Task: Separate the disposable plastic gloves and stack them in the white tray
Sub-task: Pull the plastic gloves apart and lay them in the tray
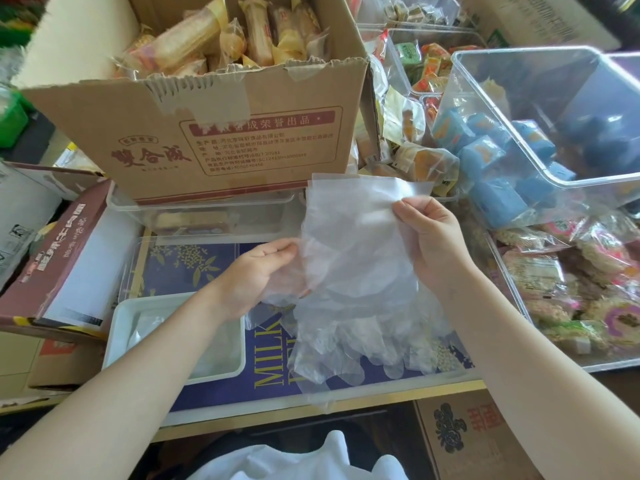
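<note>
Above a blue box (194, 268) reading "MILK", both hands (254, 275) (433, 237) pinch plastic gloves (353, 258) beside the white tray (119, 327).

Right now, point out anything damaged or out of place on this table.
The cardboard box behind the gloves has a ragged, torn front edge with peeling tape. The gloves, pinched by both hands, hang in a clump, with none clearly separated. Nothing looks spilled; the white tray sits flat.

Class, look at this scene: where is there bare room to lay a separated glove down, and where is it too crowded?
Free: the white tray, its right part bare, and the blue box lid between the tray and the clear container. Crowded: the bunch of gloves held by both hands, and the snack bins at right.
</note>
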